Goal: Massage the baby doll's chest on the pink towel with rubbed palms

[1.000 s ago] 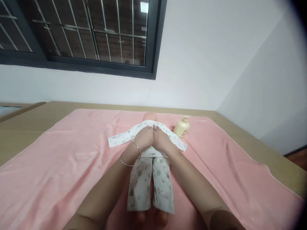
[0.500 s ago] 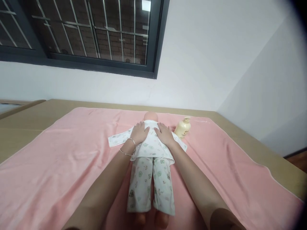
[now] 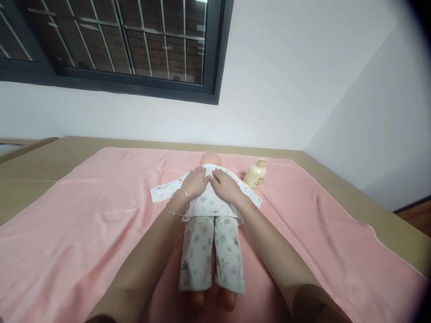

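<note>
A baby doll (image 3: 211, 158) lies on a pink cloth, its head toward the wall and its feet toward me. It wears a white printed top (image 3: 210, 204) and matching trousers (image 3: 197, 255); its face is not visible. My left hand (image 3: 195, 182), with a silver bangle (image 3: 171, 211) at the wrist, rests flat on the left side of the top. On the right side lies my right hand (image 3: 226, 185), fingers stretched out. The thumbs nearly meet in the middle. Both hands are open and hold nothing.
A pale yellow pump bottle (image 3: 256, 174) stands tilted beside the doll's right-hand sleeve. The pink cloth (image 3: 111, 215) covers much of a wooden surface (image 3: 84, 143). Behind it rise a white wall (image 3: 269, 89) and a dark-framed barred window (image 3: 215, 67).
My two hands have slid inward across the doll's top, so the thumbs are now close together. The doll and the bottle stay in place; the view has shifted slightly.
</note>
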Motion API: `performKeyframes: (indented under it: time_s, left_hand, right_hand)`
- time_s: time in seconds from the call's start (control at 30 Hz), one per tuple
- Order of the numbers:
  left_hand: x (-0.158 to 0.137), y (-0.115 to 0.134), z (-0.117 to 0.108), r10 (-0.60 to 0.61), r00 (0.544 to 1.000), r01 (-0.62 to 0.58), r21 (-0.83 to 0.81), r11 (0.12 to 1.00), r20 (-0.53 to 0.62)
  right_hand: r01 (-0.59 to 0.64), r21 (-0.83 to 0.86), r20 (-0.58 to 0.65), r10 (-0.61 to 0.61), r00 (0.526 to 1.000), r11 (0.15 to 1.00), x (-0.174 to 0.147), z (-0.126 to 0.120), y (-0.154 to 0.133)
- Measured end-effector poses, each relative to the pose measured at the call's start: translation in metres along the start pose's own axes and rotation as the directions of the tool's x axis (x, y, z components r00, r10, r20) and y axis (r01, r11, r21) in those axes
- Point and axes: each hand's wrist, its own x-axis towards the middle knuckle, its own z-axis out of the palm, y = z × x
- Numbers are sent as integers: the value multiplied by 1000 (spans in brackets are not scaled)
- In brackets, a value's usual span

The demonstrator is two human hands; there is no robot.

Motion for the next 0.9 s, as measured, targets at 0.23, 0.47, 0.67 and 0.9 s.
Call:
performKeyframes:
  time_s: [0.23, 0.47, 0.67, 0.9]
  left_hand:
    - [2, -7, 7, -237, 966, 241, -32, 970, 102]
    - [-21, 25, -23, -47, 931, -4, 139, 990, 363]
    - [-5, 10, -5, -21, 985, 23, -12, 1000, 173]
    - [9, -14, 23, -245, 966, 236, -104, 966, -87]
  right_hand:
    - [-212, -61, 34, 215, 976, 975, 16, 18, 32]
    - [35, -207, 293, 28, 956, 978, -16, -11, -20]
    - [31, -35, 182, -24, 983, 999, -5, -8, -3]
    - [-188, -46, 51, 190, 980, 981, 18, 15, 42]
